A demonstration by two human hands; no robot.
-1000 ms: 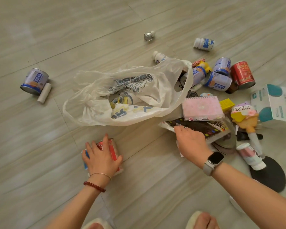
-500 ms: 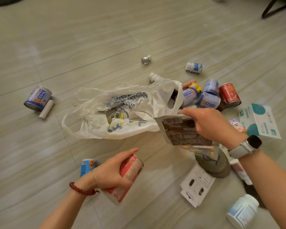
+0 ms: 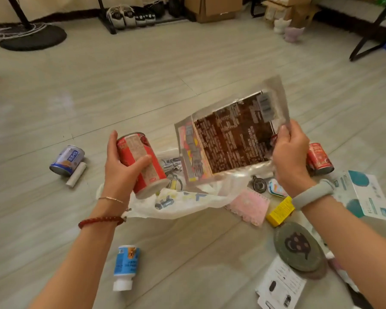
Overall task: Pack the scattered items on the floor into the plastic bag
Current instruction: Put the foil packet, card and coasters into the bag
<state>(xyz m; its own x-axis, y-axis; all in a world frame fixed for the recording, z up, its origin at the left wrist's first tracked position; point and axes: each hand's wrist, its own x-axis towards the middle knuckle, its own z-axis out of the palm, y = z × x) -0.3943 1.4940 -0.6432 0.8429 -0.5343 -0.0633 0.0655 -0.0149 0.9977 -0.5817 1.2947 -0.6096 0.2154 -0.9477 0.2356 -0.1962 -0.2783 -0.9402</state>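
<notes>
Both hands loaded and raised over the plastic bag (image 3: 187,204).

Nearest: white-capped bottle with blue label (image 3: 125,267) lying on the floor (image 3: 187,63) between the forearms; round dark coaster (image 3: 299,247) and white card (image 3: 281,286) by the right arm. Left hand (image 3: 120,168) wrapped around a red can (image 3: 143,163), can tilted, above the bag's left part. Right hand (image 3: 291,157) pinching the right edge of a flat dark snack packet (image 3: 230,141), held up above the bag. Bag lies crumpled on the floor under both hands. Pink notebook (image 3: 249,205) and yellow box (image 3: 280,210) just right of it. Blue can (image 3: 67,160) with a white tube (image 3: 76,174) touching it, well left. Second red can (image 3: 319,159) behind the right hand.
</notes>
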